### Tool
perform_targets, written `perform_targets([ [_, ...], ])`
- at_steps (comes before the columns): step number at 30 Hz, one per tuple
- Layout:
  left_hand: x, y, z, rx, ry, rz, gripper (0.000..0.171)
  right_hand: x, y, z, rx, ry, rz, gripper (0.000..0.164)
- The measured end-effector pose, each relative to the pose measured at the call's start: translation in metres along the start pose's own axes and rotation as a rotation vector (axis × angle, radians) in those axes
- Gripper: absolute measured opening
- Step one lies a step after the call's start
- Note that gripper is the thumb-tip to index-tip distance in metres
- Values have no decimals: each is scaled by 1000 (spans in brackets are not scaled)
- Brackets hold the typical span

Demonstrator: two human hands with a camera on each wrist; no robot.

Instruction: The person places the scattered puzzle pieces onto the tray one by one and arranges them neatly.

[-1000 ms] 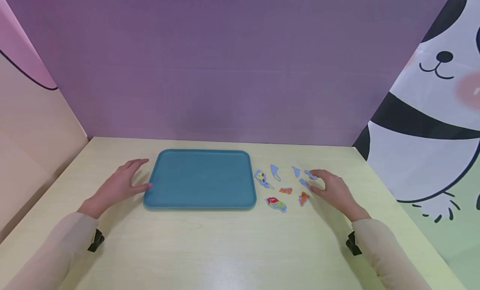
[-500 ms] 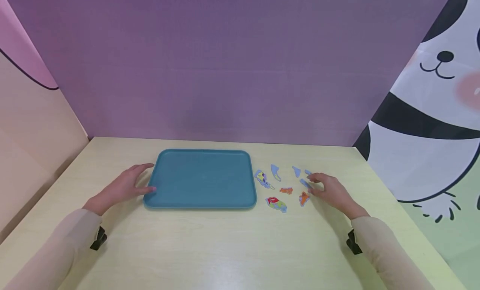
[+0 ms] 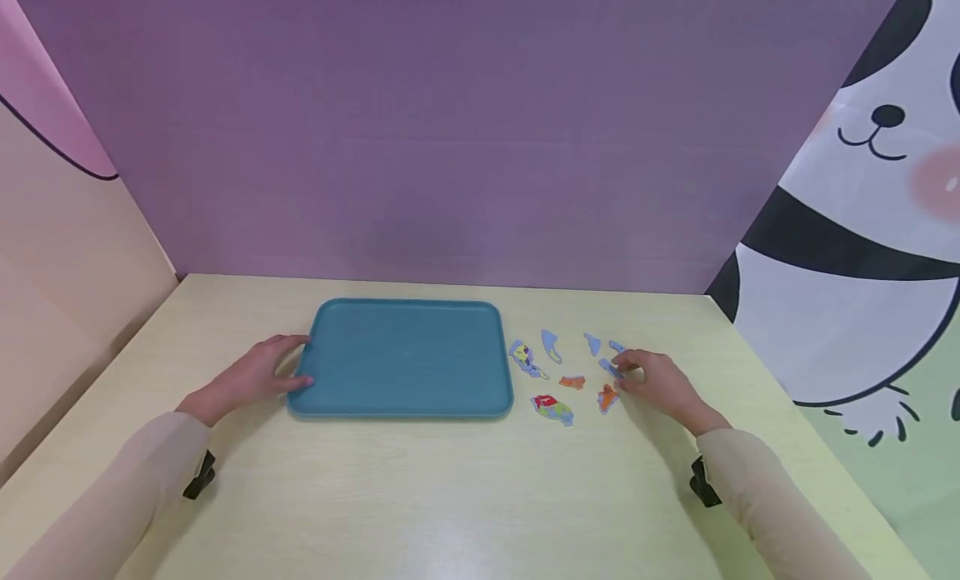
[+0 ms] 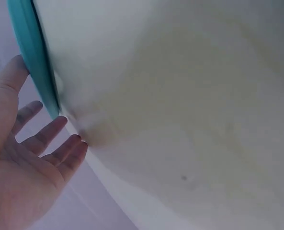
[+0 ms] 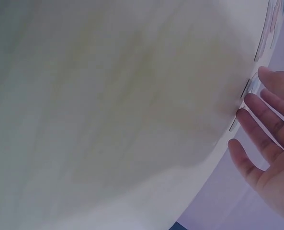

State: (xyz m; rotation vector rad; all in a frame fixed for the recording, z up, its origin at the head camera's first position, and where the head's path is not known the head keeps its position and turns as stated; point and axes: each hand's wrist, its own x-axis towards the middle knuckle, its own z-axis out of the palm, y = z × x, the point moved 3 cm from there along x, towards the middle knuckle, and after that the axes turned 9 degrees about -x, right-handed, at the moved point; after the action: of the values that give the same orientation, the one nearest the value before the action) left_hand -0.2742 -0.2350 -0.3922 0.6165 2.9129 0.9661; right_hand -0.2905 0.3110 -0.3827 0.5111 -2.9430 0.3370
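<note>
My left hand [image 3: 247,376] is at the left edge of a blue-green rectangular tray [image 3: 408,359]. Its thumb and index finger overlap the rim; in the left wrist view the thumb lies against the tray [image 4: 35,52] and the other fingers [image 4: 46,136] are spread loosely. To the right, my right hand [image 3: 660,384] hovers low over flat puzzle pieces, thumb and fingertips beside a narrow blue piece [image 3: 609,367]. The right wrist view has its fingers [image 5: 261,134] relaxed and apart. Close by lie an orange piece [image 3: 608,398] and a small blue piece [image 3: 617,346].
More puzzle pieces lie between tray and right hand: a blue triangle [image 3: 592,344], a curved blue one [image 3: 551,345], a yellow-purple one [image 3: 523,355], an orange one [image 3: 572,382] and a red-green one [image 3: 553,410]. A purple backdrop [image 3: 450,147] stands behind the pale table [image 3: 420,497].
My left hand has moved right and slightly nearer, up to the tray's edge. The right hand has drawn slightly back from the small blue piece, uncovering it, with thumb and fingers closer together.
</note>
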Motion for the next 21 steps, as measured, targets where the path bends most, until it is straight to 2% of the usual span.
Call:
perform_targets([
  [7, 1, -3, 2, -2, 2, 41, 61, 2, -2, 0, 4, 13, 25, 22],
  [21, 3, -8, 6, 15, -29, 56, 56, 4, -5, 3, -14, -2, 50, 22],
])
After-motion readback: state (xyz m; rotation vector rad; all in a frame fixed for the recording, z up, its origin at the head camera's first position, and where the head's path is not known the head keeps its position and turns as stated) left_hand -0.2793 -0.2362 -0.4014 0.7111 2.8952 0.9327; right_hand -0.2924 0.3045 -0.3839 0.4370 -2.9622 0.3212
